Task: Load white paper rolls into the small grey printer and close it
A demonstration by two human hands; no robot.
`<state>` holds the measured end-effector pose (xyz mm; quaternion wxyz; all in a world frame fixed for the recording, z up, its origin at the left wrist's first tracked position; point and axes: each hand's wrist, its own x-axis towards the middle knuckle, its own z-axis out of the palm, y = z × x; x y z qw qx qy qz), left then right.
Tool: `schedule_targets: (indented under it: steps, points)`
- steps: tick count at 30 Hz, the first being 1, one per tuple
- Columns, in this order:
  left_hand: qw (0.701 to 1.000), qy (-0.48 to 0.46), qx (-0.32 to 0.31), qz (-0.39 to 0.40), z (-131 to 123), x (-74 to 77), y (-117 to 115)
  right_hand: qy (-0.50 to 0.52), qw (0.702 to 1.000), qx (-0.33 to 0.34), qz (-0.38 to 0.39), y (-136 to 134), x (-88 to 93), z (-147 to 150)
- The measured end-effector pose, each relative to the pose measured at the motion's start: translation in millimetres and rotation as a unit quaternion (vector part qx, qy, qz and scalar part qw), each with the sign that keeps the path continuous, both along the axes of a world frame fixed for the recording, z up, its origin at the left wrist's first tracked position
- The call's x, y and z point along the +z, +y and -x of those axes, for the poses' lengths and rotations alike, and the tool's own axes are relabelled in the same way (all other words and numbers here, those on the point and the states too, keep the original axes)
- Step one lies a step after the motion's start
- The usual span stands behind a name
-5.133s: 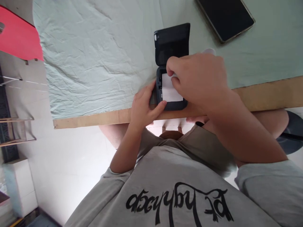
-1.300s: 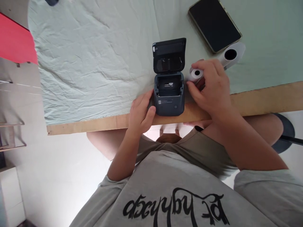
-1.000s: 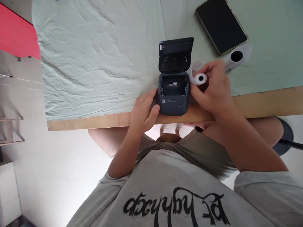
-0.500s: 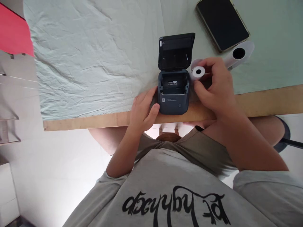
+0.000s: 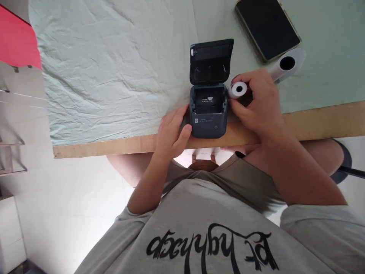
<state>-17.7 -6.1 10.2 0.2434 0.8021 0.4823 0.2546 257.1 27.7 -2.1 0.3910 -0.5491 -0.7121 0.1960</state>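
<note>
Shifted since the earliest frame: the right hand [image 5: 261, 102], then above the dark blue device [image 5: 208, 127], now lies to its right, and the well [image 5: 203, 102], then covered by white paper, shows its dark interior. Thumb and forefinger of the right hand are drawn close around a small white roll [image 5: 235, 92], one end of which, with its dark core hole, faces the viewer; the roll stands just beside the device's right wall — whether the two touch cannot be told. The left hand [image 5: 172, 131] is partly spread, its fingertips and thumb set against the device's left side and separated by a gap. Between the hands, the device rests at the near edge of the table, its black lid [image 5: 211, 64] swung open on the far side; small pale print is visible inside the well and on the front panel.

Beyond the right hand lies a second white roll [image 5: 276, 73] with a wide black core, partly hidden by that hand and close to the corner of a dark-screened tablet [image 5: 268, 30]. All rest on a wrinkled pale green cloth [image 5: 114, 76] — bordered on the near side by a bare wooden edge [image 5: 114, 147]. Nearest the viewer is the person's grey shirt [image 5: 182, 213], with black lettering; a pink sheet [image 5: 18, 42] hangs at far left.
</note>
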Motion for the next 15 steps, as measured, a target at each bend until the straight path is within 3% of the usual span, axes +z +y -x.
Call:
schedule_targets:
  steps: [8,15]
  points:
    - [1.0,0.003,0.002,0.004,-0.2,-0.2,-0.3,-0.032,0.999,0.002,-0.021,-1.6,1.2,0.7]
    - [1.0,0.006,0.0,0.002,0.1,-0.3,-0.1,-0.04,0.999,0.007,0.006,-2.8,-0.7,0.2]
